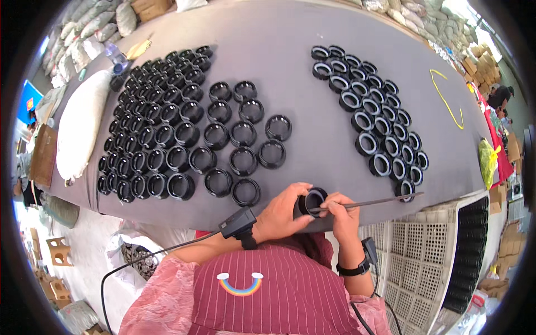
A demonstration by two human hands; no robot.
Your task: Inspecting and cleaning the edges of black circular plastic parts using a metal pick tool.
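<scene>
My left hand point(283, 213) grips a black ring-shaped part point(312, 201) at the near edge of the grey table point(290, 67). My right hand point(341, 215) pinches a thin dark rod point(385, 201) whose tip reaches into the ring's opening; the rod's long end points right. Several black rings point(167, 134) lie in rows on the left half of the table. Another batch of black rings with pale inner liners point(374, 123) lies in a curved band on the right half.
A white sack point(81, 123) lies along the table's left edge. A yellow cord point(446, 100) sits at the far right. White perforated crates point(413, 251) and a stack of black parts point(469, 251) stand to my right. A bag of parts point(137, 257) rests on the floor at left.
</scene>
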